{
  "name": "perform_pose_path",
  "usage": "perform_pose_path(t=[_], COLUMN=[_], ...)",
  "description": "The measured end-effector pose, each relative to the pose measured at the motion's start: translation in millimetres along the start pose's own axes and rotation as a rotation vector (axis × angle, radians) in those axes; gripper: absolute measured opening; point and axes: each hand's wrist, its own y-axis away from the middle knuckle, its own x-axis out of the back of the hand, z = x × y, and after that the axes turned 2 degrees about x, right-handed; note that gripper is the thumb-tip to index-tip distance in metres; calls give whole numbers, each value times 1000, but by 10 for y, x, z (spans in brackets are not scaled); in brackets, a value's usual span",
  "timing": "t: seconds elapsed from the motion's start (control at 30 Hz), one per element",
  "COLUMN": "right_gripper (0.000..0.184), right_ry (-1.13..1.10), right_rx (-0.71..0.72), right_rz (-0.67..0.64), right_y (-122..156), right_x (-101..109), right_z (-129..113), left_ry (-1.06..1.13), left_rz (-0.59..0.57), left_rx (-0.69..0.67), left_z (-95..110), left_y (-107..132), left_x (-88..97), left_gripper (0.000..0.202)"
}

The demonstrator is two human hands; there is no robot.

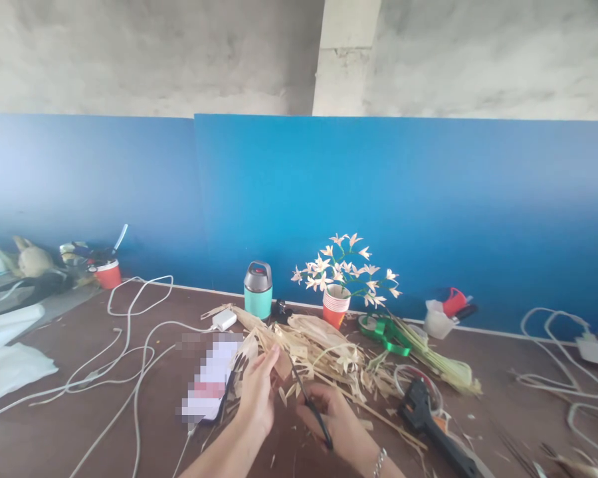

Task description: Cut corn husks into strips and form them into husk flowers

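Observation:
My left hand [258,392] pinches a tan piece of dried corn husk [282,366] between thumb and fingers. In my right hand [339,421] is a pair of dark scissors [320,423], with the blades pointing up and left beside the husk piece. Just beyond both hands spreads a heap of dried corn husks [319,332], with cut strips and petal shapes among it. Left of my left hand lies a phone [212,382], its screen blurred out. A black glue gun [426,421] rests to the right of my right hand.
Behind the heap stand a turquoise flask [258,302] and red-white paper cups [335,311] holding a spray of husk flowers [349,265]. Green ribbon [396,338] and a stalk bundle [436,362] lie right of them. White cables [137,372] cross the left side. A blue partition [379,179] bounds the table.

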Motion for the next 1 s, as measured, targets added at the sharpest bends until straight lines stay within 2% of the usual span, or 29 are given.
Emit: perform_pose_path(t=[0.47,0.73,0.9,1.0], right_gripper=[17,12,6,9], right_ry=[46,98,213,312], right_rx=[-30,-47,48,134], right_rz=[6,21,88,122], right_y=[-1,4,-1,6], right_x=[42,63,38,34], right_z=[19,28,104,94], left_ry=[-27,-100,-156,-196], left_rz=[-40,-34,-75,-111], left_rx=[11,-35,-109,-212], left_z=[6,40,62,62], left_y=[-28,-19,-42,-74], left_x=[21,10,18,41], left_gripper=[29,30,31,31])
